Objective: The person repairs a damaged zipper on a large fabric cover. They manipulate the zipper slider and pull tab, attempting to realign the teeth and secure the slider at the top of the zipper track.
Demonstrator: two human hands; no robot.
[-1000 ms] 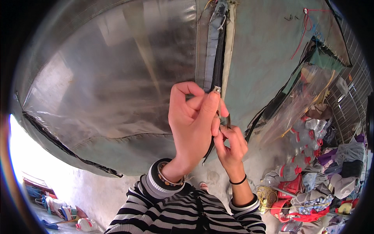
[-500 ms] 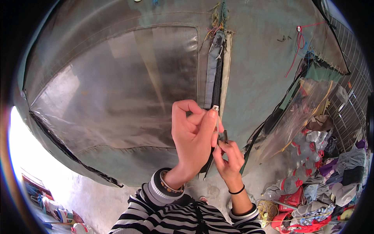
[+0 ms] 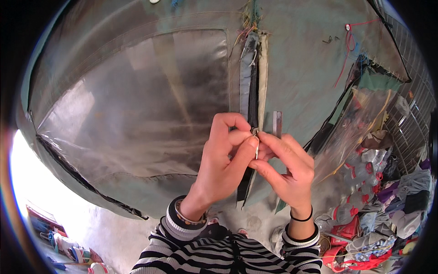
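Observation:
My left hand point(image 3: 223, 160) is closed at the zipper point(image 3: 254, 100), thumb and fingers pinching the zipper pull point(image 3: 257, 147) below its metal slider. From the other side my right hand point(image 3: 289, 166) brings its thumb and forefinger to the same spot, touching or nearly touching the pull. A flat metal strip point(image 3: 277, 122) sticks up out of my right hand; its lower end is hidden by the fingers. The zipper runs down a worn grey-green fabric cover point(image 3: 305, 77), between a frayed grey band and a pale edging strip. My fingers partly cover the slider.
Left of the zipper is a clear plastic window point(image 3: 150, 100) sewn into the cover. Loose threads point(image 3: 250, 27) hang at the zipper's top. At right, clear sheeting point(image 3: 351, 128), a wire grid point(image 3: 417, 105), plastic bottles point(image 3: 344, 212) and heaped clothes point(image 3: 406, 205) stand near the concrete floor point(image 3: 114, 233).
My right hand has risen from below to the zipper slider, and the metal strip now points up beside it. My left hand stays at the pull, its fingers shifted slightly.

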